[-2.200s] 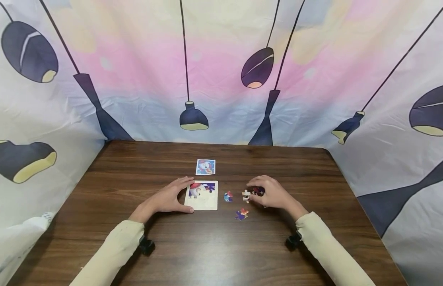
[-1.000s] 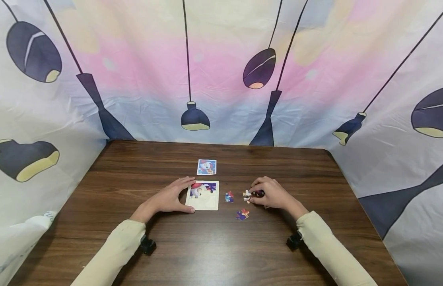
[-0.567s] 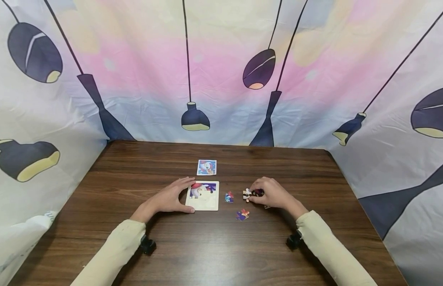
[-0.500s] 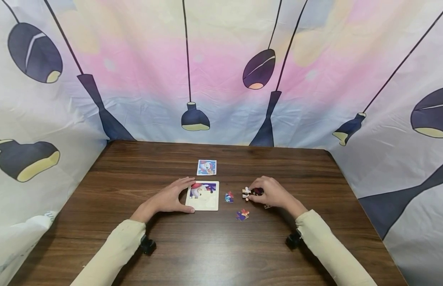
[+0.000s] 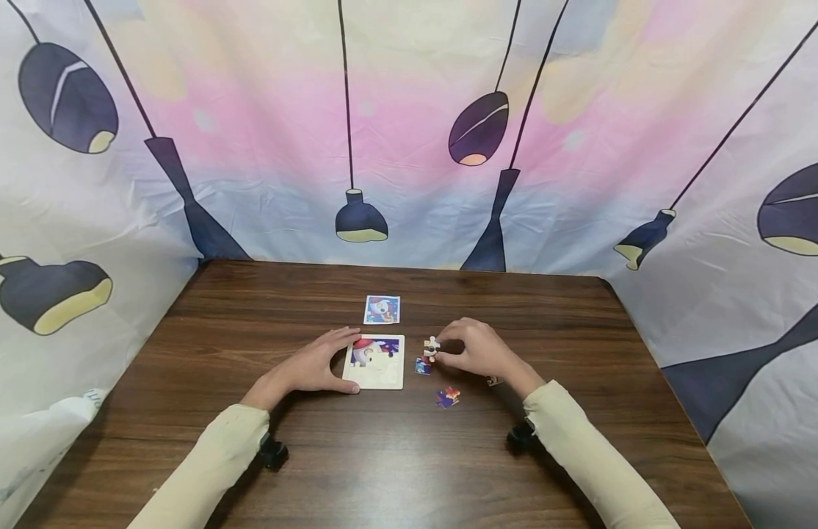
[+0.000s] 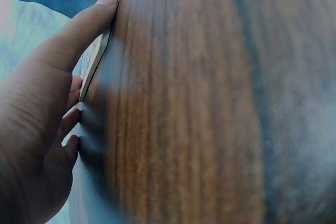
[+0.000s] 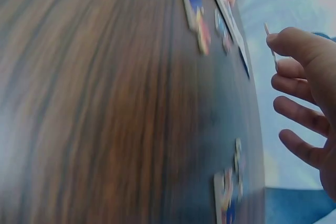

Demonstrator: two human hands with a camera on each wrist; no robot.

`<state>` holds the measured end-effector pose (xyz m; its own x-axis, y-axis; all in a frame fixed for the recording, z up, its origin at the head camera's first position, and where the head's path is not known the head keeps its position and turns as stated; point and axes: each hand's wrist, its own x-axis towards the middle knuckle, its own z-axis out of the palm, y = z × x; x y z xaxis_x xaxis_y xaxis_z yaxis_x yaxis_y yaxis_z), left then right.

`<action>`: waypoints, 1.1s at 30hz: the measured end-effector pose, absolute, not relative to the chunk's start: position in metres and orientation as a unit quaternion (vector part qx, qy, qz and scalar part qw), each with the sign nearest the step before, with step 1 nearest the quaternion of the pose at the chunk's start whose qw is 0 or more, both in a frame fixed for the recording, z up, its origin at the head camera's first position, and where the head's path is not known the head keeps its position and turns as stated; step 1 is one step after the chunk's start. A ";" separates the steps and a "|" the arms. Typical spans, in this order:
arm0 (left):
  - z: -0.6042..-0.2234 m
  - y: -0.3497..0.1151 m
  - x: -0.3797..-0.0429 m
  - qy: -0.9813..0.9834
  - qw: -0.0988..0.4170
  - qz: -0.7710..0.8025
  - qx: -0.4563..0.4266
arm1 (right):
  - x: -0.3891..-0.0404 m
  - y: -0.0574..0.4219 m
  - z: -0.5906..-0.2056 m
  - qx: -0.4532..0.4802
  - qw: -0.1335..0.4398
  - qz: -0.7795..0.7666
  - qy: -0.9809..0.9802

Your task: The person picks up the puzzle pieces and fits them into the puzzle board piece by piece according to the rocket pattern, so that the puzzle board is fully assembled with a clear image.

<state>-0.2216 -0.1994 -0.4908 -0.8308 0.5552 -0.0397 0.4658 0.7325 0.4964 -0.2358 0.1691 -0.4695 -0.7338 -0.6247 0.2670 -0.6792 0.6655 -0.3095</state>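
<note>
Over the worktop (image 5: 382, 463), the left hand (image 5: 308, 365) is spread wide, the right hand (image 5: 483, 349) pinched; the puzzle board (image 5: 386, 378) is clasped at midwidth between the side edges, a raised puzzle piece (image 5: 432, 350) slightly toward the right edge.

From the head we're looking forward and down — from each wrist we're seeing the same tabletop (image 5: 396, 459) sideways, closer.

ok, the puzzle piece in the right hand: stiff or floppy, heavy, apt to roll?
The puzzle piece is probably stiff: edge-on in the right wrist view it looks thin but straight. Likely light: the right hand holds it in a pinch. Flat and knobbed, it seems unlikely to roll.
</note>
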 end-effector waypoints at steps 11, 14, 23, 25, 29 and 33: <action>-0.491 -0.199 -0.221 0.926 0.095 0.241 0.274 | -0.235 0.123 -0.465 0.371 0.066 0.205 -0.903; -0.492 -0.199 -0.221 0.926 0.095 0.242 0.273 | -0.234 0.112 -0.466 0.376 0.062 0.207 -0.901; -0.490 -0.197 -0.221 0.926 0.096 0.243 0.273 | -0.238 0.082 -0.474 0.381 0.046 0.188 -0.904; -0.490 -0.197 -0.221 0.926 0.096 0.242 0.273 | -0.239 0.077 -0.476 0.381 0.043 0.178 -0.906; -0.490 -0.197 -0.221 0.927 0.095 0.240 0.273 | -0.240 0.069 -0.479 0.383 0.039 0.160 -0.909; -0.489 -0.198 -0.221 0.926 0.096 0.242 0.273 | -0.239 0.065 -0.480 0.381 0.035 0.150 -0.912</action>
